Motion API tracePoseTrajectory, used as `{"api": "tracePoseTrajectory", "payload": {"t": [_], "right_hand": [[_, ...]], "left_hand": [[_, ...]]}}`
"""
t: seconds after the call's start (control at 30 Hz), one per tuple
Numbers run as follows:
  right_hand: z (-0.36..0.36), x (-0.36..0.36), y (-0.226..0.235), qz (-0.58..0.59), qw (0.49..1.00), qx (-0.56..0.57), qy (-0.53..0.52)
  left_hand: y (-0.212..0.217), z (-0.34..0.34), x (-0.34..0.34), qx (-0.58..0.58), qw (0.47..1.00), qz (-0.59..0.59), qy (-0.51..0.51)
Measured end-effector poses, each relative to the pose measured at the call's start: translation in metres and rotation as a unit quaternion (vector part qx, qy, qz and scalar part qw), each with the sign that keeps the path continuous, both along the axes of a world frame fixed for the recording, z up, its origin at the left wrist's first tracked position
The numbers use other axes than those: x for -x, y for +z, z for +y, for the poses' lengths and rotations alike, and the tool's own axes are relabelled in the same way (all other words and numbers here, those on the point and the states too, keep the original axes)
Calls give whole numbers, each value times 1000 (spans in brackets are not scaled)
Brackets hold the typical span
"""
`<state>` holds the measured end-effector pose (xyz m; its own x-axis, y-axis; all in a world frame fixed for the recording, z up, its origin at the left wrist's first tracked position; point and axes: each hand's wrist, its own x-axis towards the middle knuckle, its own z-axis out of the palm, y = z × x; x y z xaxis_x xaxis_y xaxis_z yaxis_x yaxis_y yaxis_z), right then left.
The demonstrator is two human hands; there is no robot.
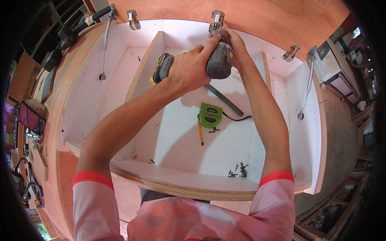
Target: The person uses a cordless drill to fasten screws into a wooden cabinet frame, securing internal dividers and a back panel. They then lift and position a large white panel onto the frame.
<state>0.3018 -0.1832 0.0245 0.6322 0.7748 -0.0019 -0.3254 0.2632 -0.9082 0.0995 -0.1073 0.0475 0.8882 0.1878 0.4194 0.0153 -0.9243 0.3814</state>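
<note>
My left hand (191, 68) is closed round the handle of a grey cordless drill (220, 62), whose battery with yellow trim sticks out to the left. The drill's front end points away from me at the middle metal hinge (217, 18), which joins the cabinet to an orange-brown wood panel (277, 16). Beside the drill's front, my right hand (238, 46) has its fingers curled in near that hinge. The drill hides most of these fingers and whatever they pinch. The bit and any screw are out of sight too.
In the white cabinet box (161, 136) lie a green tape measure (211, 115), a yellow pencil-like stick (200, 131), a dark grey rod (224, 99) and loose screws (243, 170). More hinges (133, 20) and gas struts (309, 86) flank both sides. Tools crowd the left bench.
</note>
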Motion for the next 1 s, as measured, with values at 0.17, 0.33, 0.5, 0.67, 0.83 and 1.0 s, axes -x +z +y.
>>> {"api": "tracePoseTrajectory", "payload": {"t": [0.17, 0.33, 0.5, 0.67, 0.83, 1.0], "right_hand": [[0, 0, 1, -5, 1000, -2, -3], [1, -3, -1, 2, 1000, -12, 11], [3, -4, -2, 4, 1000, -17, 6], [3, -4, -1, 5, 1000, -11, -9], [3, -3, 1, -2, 1000, 1, -12], [4, 2, 3, -4, 1000, 9, -1]], "left_hand": [[-1, 0, -1, -1, 1000, 3, 2], [-5, 3, -2, -15, 998, -49, -23], [-7, 5, -3, -13, 998, -54, -27], [-5, 5, -2, -17, 998, -48, -26], [0, 7, -3, -10, 1000, -20, -11], [1, 10, -2, -18, 1000, -7, -3]]}}
